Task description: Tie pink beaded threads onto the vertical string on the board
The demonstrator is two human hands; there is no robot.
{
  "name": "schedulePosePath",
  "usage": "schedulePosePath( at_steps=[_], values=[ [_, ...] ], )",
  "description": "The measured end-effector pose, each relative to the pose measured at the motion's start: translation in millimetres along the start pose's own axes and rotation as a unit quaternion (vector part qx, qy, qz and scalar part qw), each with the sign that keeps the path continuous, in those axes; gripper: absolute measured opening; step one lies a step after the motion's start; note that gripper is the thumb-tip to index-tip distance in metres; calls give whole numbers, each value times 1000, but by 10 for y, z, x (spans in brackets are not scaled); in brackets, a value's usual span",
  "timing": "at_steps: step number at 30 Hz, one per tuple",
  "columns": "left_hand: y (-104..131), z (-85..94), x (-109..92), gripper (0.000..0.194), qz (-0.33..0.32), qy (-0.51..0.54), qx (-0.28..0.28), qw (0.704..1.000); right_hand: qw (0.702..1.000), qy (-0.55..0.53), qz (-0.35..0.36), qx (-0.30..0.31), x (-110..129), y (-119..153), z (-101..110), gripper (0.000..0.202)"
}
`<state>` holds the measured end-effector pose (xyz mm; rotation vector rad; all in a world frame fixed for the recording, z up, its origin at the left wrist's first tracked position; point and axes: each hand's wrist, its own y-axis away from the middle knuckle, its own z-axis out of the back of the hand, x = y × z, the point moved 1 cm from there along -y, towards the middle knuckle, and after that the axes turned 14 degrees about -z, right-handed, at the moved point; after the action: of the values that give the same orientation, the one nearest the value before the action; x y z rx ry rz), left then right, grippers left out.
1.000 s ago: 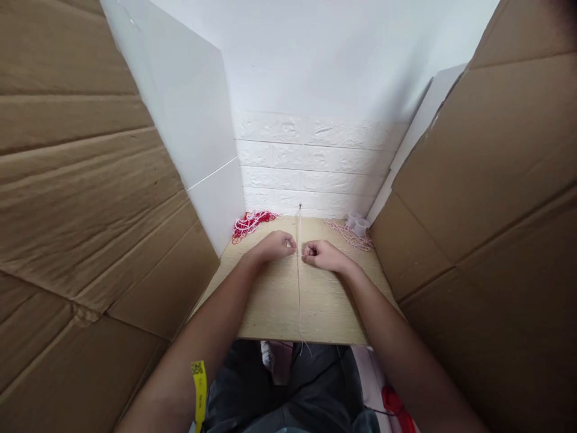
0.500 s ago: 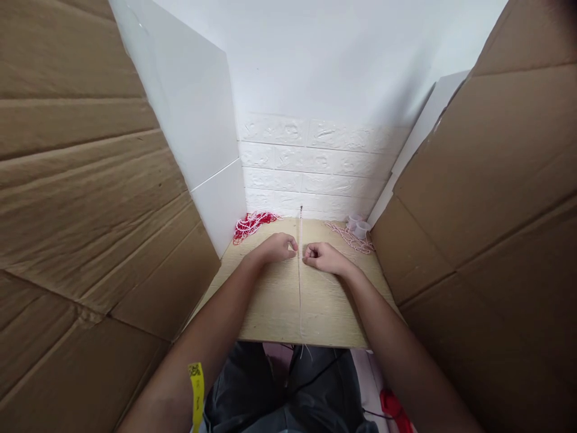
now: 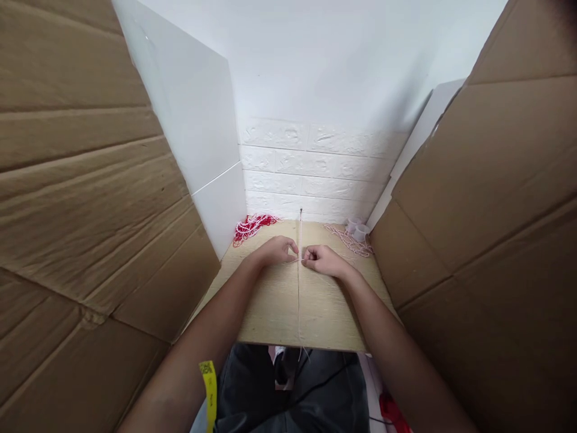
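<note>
A pale braided cord (image 3: 300,237) runs taut from a small hook (image 3: 301,210) at the wall toward me, and its thin strands hang over the board's front edge. On its left, my left hand (image 3: 277,250) is curled, with a thin thread running from beneath its thumb to the cord. From the right, my right hand (image 3: 325,260) pinches another thin thread close to the cord. Both hands are just above the board, at about the same height along the cord. The knot between them is too small to make out.
The wooden board (image 3: 270,313) lies between two cardboard walls. Red and white cords (image 3: 255,228) are heaped at the back left. Pink cord (image 3: 349,240) and small clear containers (image 3: 360,232) sit at the back right. A white brick-patterned wall (image 3: 315,159) closes the back.
My hands stay beside the cord, with only slight finger movement. The thread at my left hand shows more clearly now. The whole view has shifted slightly.
</note>
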<state>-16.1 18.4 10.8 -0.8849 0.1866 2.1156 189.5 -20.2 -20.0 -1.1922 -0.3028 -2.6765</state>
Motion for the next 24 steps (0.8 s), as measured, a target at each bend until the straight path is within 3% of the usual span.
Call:
schedulePosePath(
  at_steps=[18,24],
  values=[
    [5,-55,-28,27,5,2,-18,1000,1000,12,7,1,10,14,18,8],
    [-12,-85,14,21,11,15,-10,1000,999,15,17,-23,61,62,49,18]
  ],
)
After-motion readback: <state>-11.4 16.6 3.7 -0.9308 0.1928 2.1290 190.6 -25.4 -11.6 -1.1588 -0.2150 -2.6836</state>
